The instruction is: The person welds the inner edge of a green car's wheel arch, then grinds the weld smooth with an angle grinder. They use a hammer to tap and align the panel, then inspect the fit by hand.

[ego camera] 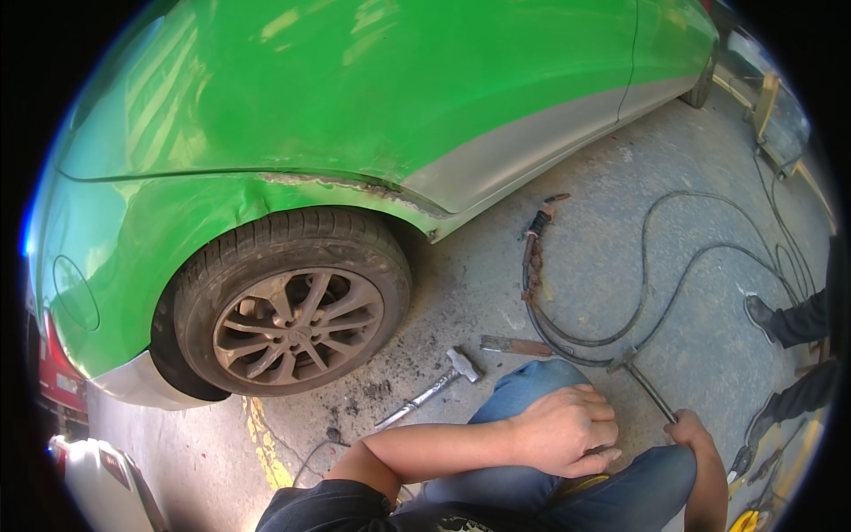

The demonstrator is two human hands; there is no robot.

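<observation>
My left hand (565, 429) rests near my bent knee, its fingers curled; whether anything is inside it cannot be told. At the right, my right hand (688, 429) grips the handle of a hammer (646, 386), whose head lies at the cable on the floor. A second, all-metal hammer (463, 365) lies on the concrete beside a flat metal bar (516, 346). In front of me stands a green and silver car (465, 93). Its rear wheel (299, 332) is in place, and the wheel arch edge (359, 188) above is dented, with bare, rough metal.
A welding torch (538, 223) with thick cables (645, 266) lies on the floor right of the wheel. Dark debris (372, 392) is scattered below the tyre. A person's legs (794, 326) are at the right edge. A white vehicle part (100, 485) shows at the lower left.
</observation>
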